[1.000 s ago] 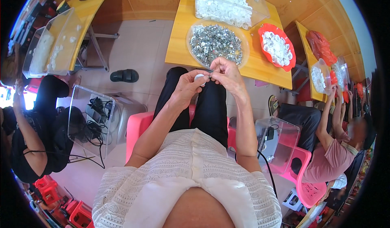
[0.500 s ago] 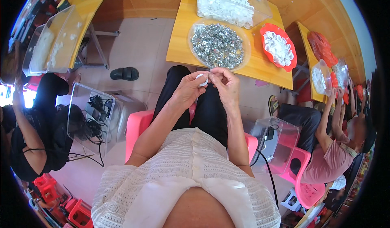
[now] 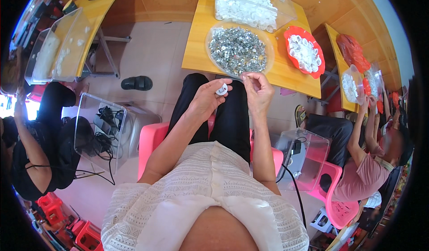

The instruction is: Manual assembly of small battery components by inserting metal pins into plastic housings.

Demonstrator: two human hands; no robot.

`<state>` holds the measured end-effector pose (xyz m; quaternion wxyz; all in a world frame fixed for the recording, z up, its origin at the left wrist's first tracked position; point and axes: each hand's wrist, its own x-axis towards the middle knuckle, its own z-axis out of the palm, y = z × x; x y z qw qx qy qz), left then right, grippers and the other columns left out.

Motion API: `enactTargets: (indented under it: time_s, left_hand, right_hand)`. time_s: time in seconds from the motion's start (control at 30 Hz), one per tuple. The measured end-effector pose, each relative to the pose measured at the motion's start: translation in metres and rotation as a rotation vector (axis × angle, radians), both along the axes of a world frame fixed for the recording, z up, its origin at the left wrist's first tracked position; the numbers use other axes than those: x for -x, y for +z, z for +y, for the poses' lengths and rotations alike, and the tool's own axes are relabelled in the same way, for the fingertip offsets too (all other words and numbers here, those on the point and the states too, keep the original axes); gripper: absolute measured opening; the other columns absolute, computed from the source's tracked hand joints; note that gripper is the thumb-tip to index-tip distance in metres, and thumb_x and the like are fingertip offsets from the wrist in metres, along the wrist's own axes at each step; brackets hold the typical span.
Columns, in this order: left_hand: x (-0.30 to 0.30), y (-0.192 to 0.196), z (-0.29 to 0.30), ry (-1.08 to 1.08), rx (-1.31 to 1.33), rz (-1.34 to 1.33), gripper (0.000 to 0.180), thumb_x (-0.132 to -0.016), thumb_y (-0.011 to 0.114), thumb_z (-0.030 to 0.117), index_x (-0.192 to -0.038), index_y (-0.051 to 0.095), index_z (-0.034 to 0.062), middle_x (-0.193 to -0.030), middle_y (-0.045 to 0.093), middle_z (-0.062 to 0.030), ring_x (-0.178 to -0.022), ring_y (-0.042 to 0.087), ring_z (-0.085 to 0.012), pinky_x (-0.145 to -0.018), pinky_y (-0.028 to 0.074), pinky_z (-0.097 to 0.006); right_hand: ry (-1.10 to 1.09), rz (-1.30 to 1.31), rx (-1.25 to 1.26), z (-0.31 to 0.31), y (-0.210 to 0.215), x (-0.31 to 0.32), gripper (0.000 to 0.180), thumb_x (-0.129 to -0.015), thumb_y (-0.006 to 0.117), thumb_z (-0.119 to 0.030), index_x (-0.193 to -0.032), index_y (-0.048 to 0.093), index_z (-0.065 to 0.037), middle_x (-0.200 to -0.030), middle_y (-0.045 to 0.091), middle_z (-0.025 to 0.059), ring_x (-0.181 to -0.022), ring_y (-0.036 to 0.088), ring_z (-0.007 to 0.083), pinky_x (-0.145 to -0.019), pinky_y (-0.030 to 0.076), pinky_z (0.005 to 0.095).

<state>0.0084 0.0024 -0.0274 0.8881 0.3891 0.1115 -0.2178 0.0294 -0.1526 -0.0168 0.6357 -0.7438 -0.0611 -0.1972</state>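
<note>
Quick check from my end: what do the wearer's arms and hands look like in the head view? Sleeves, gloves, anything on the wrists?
Both forearms are bare from the shoulder down; no sleeves reach them. The left hand and right hand wear no gloves, and no watch, bracelet or ring shows. The only clothing near the arms is a white, lacy, sleeveless top, above black trousers.

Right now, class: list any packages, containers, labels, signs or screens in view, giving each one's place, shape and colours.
No labels, signs or screens show.
Clear plastic bin: far table edge, rectangular, full of white pieces.
Clear round tray: near table edge, holding silvery pieces.
Red dish: right of the tray, scalloped, holding white pieces.
</note>
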Motion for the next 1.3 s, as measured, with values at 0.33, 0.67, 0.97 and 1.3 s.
enactTargets:
  time_s: [0.33, 0.67, 0.97, 1.3]
  left_hand:
    - [0.0, 0.006, -0.002, 0.006, 0.185, 0.032, 0.034, -0.092, 0.041, 0.015, -0.117, 0.046, -0.0087, -0.108, 0.056, -0.0178, -0.095, 0.056, -0.0201, -0.085, 0.047, -0.03]
    - [0.006, 0.002, -0.005, -0.016, 0.296, -0.06, 0.029, -0.092, 0.044, 0.014, -0.116, 0.047, -0.0027, -0.109, 0.055, -0.013, -0.104, 0.054, -0.0197, -0.094, 0.043, -0.033]
    - [0.012, 0.01, -0.007, -0.099, 0.316, -0.18, 0.026, -0.092, 0.044, 0.014, -0.114, 0.048, 0.0005, -0.108, 0.055, -0.0074, -0.101, 0.053, -0.0141, -0.09, 0.042, -0.029]
    - [0.015, 0.012, -0.01, -0.124, 0.343, -0.16, 0.029, -0.092, 0.043, 0.013, -0.117, 0.046, -0.0011, -0.106, 0.055, -0.0075, -0.099, 0.054, -0.0136, -0.089, 0.042, -0.028]
  right_hand:
    - [0.012, 0.126, -0.087, 0.003, -0.006, 0.015, 0.014, -0.075, 0.068, -0.002, -0.087, 0.062, 0.002, -0.077, 0.063, 0.0035, -0.067, 0.059, 0.0065, -0.061, 0.047, 0.0198]
    - [-0.074, -0.076, 0.281, 0.011, 0.025, 0.039, 0.012, -0.07, 0.069, 0.001, -0.08, 0.062, 0.001, -0.073, 0.061, 0.0068, -0.059, 0.056, 0.0112, -0.052, 0.044, 0.0233]
    - [-0.052, -0.266, 0.589, 0.016, 0.026, 0.044, 0.016, -0.067, 0.071, 0.003, -0.078, 0.06, 0.001, -0.074, 0.057, 0.009, -0.063, 0.057, 0.0192, -0.053, 0.046, 0.0269]
    - [0.057, -0.064, 0.437, 0.013, 0.028, 0.046, 0.022, -0.065, 0.071, 0.005, -0.082, 0.058, 0.0, -0.072, 0.055, 0.0083, -0.061, 0.057, 0.016, -0.052, 0.047, 0.0255]
